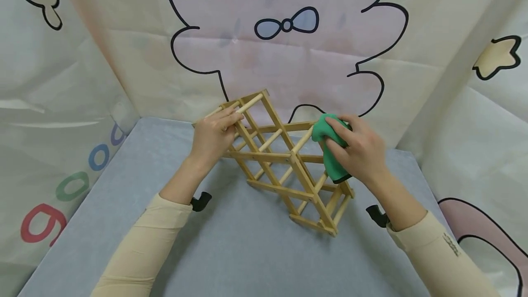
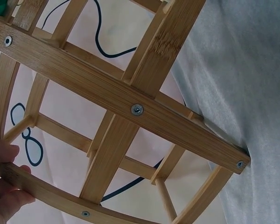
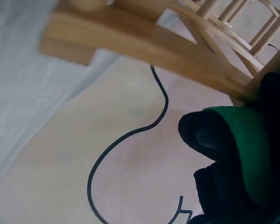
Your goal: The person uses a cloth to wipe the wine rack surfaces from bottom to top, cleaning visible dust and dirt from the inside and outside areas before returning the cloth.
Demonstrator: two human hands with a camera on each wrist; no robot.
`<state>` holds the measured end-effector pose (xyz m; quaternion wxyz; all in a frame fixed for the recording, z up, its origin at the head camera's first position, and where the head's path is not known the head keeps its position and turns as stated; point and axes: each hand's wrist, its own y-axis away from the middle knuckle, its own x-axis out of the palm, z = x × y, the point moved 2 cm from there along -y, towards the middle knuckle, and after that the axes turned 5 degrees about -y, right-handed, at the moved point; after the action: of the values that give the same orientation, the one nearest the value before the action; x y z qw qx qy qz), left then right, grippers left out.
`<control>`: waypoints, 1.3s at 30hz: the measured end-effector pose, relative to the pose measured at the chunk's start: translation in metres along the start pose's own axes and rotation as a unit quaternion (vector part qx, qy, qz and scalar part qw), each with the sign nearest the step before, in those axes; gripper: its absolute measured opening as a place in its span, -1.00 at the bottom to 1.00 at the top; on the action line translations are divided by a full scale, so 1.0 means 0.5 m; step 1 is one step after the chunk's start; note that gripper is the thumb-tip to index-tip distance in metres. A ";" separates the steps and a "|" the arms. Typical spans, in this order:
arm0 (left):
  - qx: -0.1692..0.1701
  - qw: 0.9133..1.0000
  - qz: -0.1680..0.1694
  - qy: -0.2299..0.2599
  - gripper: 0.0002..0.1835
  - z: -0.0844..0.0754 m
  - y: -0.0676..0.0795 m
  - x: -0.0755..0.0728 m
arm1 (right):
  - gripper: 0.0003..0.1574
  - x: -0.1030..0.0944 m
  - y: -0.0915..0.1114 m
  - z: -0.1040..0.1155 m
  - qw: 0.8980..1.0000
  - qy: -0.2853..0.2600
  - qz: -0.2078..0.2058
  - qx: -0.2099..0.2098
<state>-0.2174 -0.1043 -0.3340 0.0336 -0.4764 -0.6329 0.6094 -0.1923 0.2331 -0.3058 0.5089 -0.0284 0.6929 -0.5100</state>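
Note:
A folding wooden lattice rack (image 1: 284, 191) of slats and round rods stands tilted over the table. My left hand (image 1: 214, 132) grips its upper left end; in the left wrist view those fingers (image 2: 9, 198) hold the edge of a slat (image 2: 42, 189). Small metal rivets join the slats. My right hand (image 1: 360, 150) holds a green cloth (image 1: 336, 162) with a black edge, bunched against the rack's upper right end. Close up in the right wrist view, the cloth (image 3: 252, 154) shows green and black folds beside a wooden bar (image 3: 177, 56), covering most of that hand.
The rack is over a table with a light blue cloth cover (image 1: 231, 255). Pale printed curtains (image 1: 136, 45) with cartoon drawings hang behind and at both sides, close to the table's back edge. Black straps (image 1: 202, 201) are on the wrists.

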 end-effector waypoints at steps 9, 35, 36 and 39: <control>-0.012 1.000 0.004 0.000 -0.71 -0.005 0.000 -0.002 | -0.56 0.007 -0.009 0.021 0.999 -0.019 -0.002 -0.035; -0.003 1.000 0.004 -0.013 -0.71 -0.009 0.001 -0.003 | -0.55 -0.008 -0.005 0.038 0.998 -0.020 0.009 -0.053; -0.003 1.000 0.005 -0.014 -0.70 -0.009 0.001 -0.003 | -0.54 -0.011 -0.002 0.028 0.999 -0.009 0.008 -0.047; 0.001 1.000 0.009 -0.018 -0.69 -0.011 0.004 -0.002 | -0.53 -0.022 0.008 0.000 1.000 0.015 0.006 -0.025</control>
<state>-0.2123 -0.1013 -0.3334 0.0171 -0.4708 -0.6284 0.6191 -0.1852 0.2411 -0.3015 0.5004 -0.0292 0.7135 -0.4895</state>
